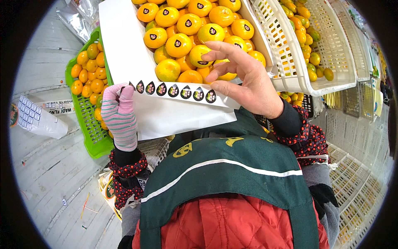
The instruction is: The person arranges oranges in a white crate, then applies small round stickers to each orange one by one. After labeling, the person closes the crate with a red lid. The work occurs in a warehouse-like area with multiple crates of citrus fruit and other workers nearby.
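Observation:
My left hand [121,116], in a pink striped knitted glove, pinches the left end of a white strip of black drop-shaped stickers [174,90]. The strip runs sideways across the near edge of a white box [119,40] of orange-yellow citrus fruit [178,45]. Many of the fruits bear a black sticker; some at the near edge show none. Bare, my right hand [239,77] is over the box's near right corner, its thumb at the strip's right end and its fingers spread and curved above the fruit. Whether the thumb presses on the strip is unclear.
A green plastic crate [90,137] of citrus stands at the left. White perforated crates [335,62] hold more fruit at the right. A sheet of labels [43,116] lies on the floor at the left. White crates [357,186] stand at the lower right.

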Available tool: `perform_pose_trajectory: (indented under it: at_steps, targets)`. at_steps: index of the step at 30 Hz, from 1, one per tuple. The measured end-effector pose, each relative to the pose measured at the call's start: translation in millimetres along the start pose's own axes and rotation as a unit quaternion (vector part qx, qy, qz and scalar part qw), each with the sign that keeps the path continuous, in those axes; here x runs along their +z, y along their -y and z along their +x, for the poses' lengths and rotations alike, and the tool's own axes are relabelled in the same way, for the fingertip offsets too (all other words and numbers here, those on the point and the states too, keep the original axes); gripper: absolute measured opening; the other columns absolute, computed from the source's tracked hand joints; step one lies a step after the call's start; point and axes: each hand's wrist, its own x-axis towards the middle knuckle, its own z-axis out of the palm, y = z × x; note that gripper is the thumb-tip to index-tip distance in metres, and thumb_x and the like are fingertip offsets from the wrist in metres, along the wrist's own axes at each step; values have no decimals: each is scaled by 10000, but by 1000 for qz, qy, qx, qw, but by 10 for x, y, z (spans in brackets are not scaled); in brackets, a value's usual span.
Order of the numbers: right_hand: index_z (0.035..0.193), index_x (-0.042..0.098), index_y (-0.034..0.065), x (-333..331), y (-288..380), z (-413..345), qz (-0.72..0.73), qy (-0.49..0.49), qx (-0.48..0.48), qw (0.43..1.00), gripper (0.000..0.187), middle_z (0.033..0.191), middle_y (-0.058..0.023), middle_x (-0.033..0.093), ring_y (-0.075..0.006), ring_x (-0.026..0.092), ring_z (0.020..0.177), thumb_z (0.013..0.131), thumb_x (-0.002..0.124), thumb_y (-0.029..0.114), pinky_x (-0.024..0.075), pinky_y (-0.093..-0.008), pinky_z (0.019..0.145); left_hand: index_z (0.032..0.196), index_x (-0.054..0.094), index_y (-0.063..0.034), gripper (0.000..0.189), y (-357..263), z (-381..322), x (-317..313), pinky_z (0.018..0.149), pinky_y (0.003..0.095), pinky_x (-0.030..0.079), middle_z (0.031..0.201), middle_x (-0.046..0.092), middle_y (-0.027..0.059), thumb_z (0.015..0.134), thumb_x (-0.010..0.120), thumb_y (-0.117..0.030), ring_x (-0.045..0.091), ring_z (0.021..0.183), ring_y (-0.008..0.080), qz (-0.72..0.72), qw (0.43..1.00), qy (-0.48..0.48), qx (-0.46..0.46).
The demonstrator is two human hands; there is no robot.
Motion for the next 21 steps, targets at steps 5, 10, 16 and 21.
perform_pose_trajectory:
  at_steps: [5, 10, 16, 21]
  targets:
    - [1439, 424, 64, -12, 40, -65, -3, 1, -25, 1000, 682, 1261, -104, 567, -106, 626, 919, 823, 676, -83, 521, -262, 849, 931, 635, -43, 128, 5, 4, 20, 632, 193, 372, 784, 579, -59, 931, 691, -158, 455, 703, 31, 2, 1000, 3, 13]
    - [1447, 410, 70, 12, -12, -114, -88, 4, -45, 995, 699, 1246, -89, 571, -81, 597, 858, 817, 654, -109, 517, -248, 830, 942, 628, -41, 106, -4, -1, 49, 671, 182, 372, 809, 542, -65, 936, 681, -133, 441, 739, 34, -4, 1000, 19, -1]
    - [1485, 355, 81, -104, 63, -138, -23, -27, -13, 999, 730, 1202, -91, 567, -81, 565, 868, 831, 588, -142, 506, -238, 821, 960, 627, -43, 100, 12, -3, 99, 682, 186, 377, 820, 561, -56, 945, 668, -133, 460, 756, 34, -4, 999, 26, 26]
    - [1500, 344, 105, -819, 73, -162, -255, -108, 12, 961, 764, 1183, -97, 577, -116, 598, 838, 813, 559, -150, 511, -264, 789, 990, 634, -26, 142, 60, 20, -75, 700, 200, 406, 850, 589, -30, 943, 668, -155, 490, 755, 53, -40, 997, -18, -56]
